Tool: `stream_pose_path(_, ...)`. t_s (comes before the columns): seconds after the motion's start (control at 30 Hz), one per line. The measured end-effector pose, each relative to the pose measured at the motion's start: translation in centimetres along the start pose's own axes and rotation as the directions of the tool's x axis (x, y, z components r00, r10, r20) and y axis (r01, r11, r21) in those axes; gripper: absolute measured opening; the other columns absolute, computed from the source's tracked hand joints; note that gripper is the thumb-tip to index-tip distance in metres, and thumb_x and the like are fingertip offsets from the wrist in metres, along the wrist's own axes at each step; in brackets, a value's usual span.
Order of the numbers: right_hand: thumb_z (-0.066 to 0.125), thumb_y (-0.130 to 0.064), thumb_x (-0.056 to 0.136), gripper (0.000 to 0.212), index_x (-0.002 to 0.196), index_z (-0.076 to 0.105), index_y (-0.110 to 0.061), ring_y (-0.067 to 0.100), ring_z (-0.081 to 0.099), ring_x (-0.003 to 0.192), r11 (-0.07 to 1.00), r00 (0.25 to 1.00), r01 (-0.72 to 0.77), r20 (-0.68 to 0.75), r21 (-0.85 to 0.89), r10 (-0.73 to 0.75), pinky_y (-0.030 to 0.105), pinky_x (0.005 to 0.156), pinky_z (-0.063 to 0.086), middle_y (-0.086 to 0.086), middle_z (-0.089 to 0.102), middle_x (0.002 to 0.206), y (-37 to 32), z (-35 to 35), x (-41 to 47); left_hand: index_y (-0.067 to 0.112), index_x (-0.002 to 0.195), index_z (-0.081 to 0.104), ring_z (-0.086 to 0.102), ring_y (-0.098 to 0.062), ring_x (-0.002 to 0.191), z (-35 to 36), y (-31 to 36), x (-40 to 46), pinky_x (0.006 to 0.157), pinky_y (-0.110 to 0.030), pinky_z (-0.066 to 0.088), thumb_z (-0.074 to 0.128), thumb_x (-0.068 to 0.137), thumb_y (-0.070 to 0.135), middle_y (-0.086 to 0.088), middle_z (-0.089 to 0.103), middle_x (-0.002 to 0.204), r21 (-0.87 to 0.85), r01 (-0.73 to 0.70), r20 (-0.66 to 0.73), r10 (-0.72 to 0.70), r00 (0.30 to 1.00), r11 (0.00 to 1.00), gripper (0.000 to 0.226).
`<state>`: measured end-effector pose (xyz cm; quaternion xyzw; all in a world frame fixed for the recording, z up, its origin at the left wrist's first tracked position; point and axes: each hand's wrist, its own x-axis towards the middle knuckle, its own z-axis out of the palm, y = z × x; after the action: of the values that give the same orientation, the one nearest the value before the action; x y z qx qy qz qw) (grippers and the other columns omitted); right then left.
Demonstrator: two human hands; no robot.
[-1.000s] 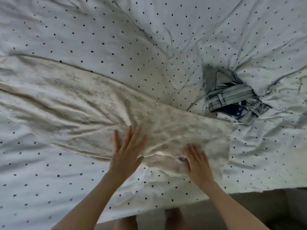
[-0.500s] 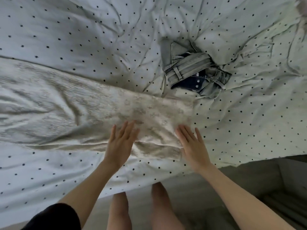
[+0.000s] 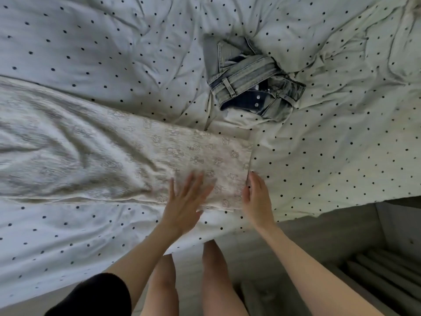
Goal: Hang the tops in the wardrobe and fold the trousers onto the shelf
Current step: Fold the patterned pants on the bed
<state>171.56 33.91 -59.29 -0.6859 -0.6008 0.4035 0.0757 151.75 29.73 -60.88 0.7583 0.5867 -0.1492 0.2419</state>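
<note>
Smoothing the cream trousers (image 3: 141, 156) on the bed (image 3: 91, 53), your left hand (image 3: 185, 202) and right hand (image 3: 256, 199) lie flat with straight fingers, so folding's barely begun and the jeans (image 3: 248, 85) farther back are untouched.

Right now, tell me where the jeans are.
The crumpled jeans lie on the dotted bedsheet, upper centre of the head view, just beyond the cream trousers.

You see a white bedcover (image 3: 91, 53) printed with small, evenly scattered black dots. The trousers (image 3: 136, 160) at left are cream, carrying a faint tone-on-tone motif of crosses and small figures. The jeans (image 3: 248, 83) at far centre are pale, washed-out blue denim, dark navy inside the waistband. Your sleeve (image 3: 95, 295) is black.
</note>
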Motion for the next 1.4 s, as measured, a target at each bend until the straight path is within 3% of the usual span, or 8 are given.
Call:
stream_pose_path(0.23,0.043,-0.015,0.099,0.031,0.129,0.051,-0.008,0.017,0.058,0.103,0.992,0.996,-0.083,-0.038,0.095,0.087,0.024,0.085,0.045,-0.003,0.056,0.106,1.1,-0.2,0.5,0.027,0.15,0.003,-0.008,-0.032,0.144,0.6,3.8,1.9,0.111,-0.061,-0.008,0.044,0.097,0.019,-0.007,-0.009,0.158,0.041,0.022,0.034,-0.024,0.999,0.999,0.068)
stream_pose_path(0.4,0.04,-0.02,0.099,0.028,0.119,0.058,-0.012,0.017,0.06,0.109,0.927,0.959,-0.282,0.047,0.248,0.279,0.031,0.097,0.046,0.002,0.064,0.115,1.6,-0.6,-0.8,0.019,0.128,0.058,0.053,-0.03,0.122,-0.3,5.7,0.8,0.096,-0.048,0.047,0.083,0.06,0.012,-0.01,0.056,0.132,0.027,0.035,-0.13,-0.031,0.991,0.999,0.072)
stream_pose_path(0.6,0.032,-0.032,0.102,0.028,0.097,0.059,-0.025,0.019,0.061,0.104,0.776,0.92,-0.392,0.227,0.494,0.32,0.033,0.093,0.047,-0.003,0.065,0.099,0.2,-1.9,-0.7,0.016,0.132,0.053,0.05,-0.025,0.126,-0.6,7.7,2.3,0.104,-0.047,0.04,0.071,0.078,0.012,-0.008,0.053,0.136,-0.184,0.081,-0.201,-0.118,0.972,0.98,0.057)
stream_pose_path(0.8,0.029,-0.032,0.103,0.041,0.132,0.047,-0.01,0.015,0.05,0.122,0.604,0.893,-0.451,0.34,0.657,0.296,0.028,0.099,0.041,0.003,0.052,0.132,-3.3,-2.0,1.0,0.007,0.087,0.052,0.039,-0.001,0.039,-4.2,3.9,1.5,0.039,-0.013,0.029,0.035,0.101,0.021,0.005,0.043,0.055,-0.947,0.231,0.059,-0.589,0.806,0.222,0.026)
stream_pose_path(0.97,0.026,-0.032,0.103,0.047,0.149,0.02,-0.023,0.005,0.014,0.143,0.966,0.945,0.06,0.296,0.253,-0.136,0.018,0.111,0.011,-0.009,0.02,0.155,-9.1,1.8,1.7,0.014,0.062,0.038,0.03,-0.004,0.042,-5.1,-3.4,-1.9,0.037,-0.017,0.024,0.041,0.099,0.026,0.003,0.033,0.052,-0.968,0.247,0.104,-0.841,0.531,0.036,0.039)
stream_pose_path(1.13,0.026,-0.031,0.103,0.051,0.151,0.009,-0.026,0.018,-0.012,0.145,0.812,0.794,0.533,0.474,-0.238,-0.382,0.041,0.119,-0.002,0.0,-0.006,0.159,-12.6,7.9,3.4,0.0,0.087,0.063,0.063,-0.029,0.078,-3.7,-8.9,-5.1,0.073,-0.043,0.054,0.043,0.094,0.011,-0.016,0.064,0.078,-0.92,0.366,0.293,-0.869,0.398,-0.142,0.023)
stream_pose_path(1.27,0.029,-0.025,0.102,0.05,0.15,0.014,-0.025,0.022,-0.018,0.144,0.751,0.764,0.583,0.522,-0.308,-0.379,0.043,0.119,0.001,0.003,-0.008,0.159,-12.5,10.5,4.3,0.005,0.11,0.06,0.057,-0.033,0.098,-3.1,-9.0,-6.4,0.08,-0.037,0.045,0.047,0.091,0.004,-0.015,0.063,0.103,-0.841,0.51,0.02,-0.932,0.363,0.181,0.023)
stream_pose_path(1.4,0.034,-0.006,0.1,0.049,0.147,0.026,-0.015,0.013,-0.006,0.145,0.926,0.902,0.378,0.215,0.022,-0.373,0.029,0.118,0.012,0.004,0.004,0.158,-12.1,10.9,3.9,0.002,0.112,0.061,0.058,-0.037,0.104,-2.3,-7.7,-5.8,0.086,-0.047,0.049,0.064,0.079,-0.001,-0.019,0.059,0.115,-0.461,0.36,-0.412,-0.554,0.723,0.811,0.033)
